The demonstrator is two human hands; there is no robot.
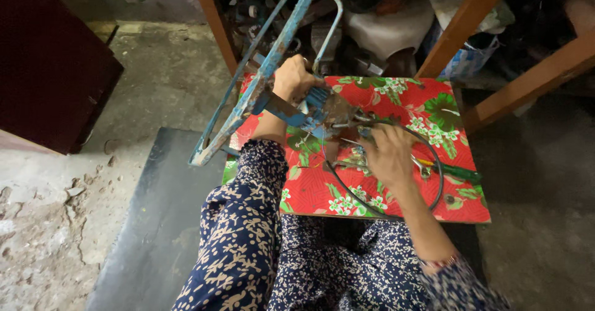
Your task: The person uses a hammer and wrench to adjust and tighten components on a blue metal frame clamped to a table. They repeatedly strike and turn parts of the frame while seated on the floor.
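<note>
My left hand (pixel 292 78) grips the worn blue metal frame (pixel 260 78), which leans across the left side of a low board covered in red flowered cloth (pixel 427 100). My right hand (pixel 387 156) rests on the board just right of the frame's blue bracket (pixel 319 109), fingers curled at the metal fittings where a black cable (pixel 437 174) starts. The cable loops round under my right hand. A wrench (pixel 423 169) and a green-handled screwdriver (pixel 455 173) lie on the cloth to the right of that hand.
Orange wooden legs (pixel 462 29) of a shelf stand behind the board, with cluttered parts and bags beneath. A dark cabinet (pixel 49 63) stands at the left. A dark mat (pixel 155 224) lies on the cracked concrete floor (pixel 37 224). My knees in patterned cloth (pixel 248 243) fill the foreground.
</note>
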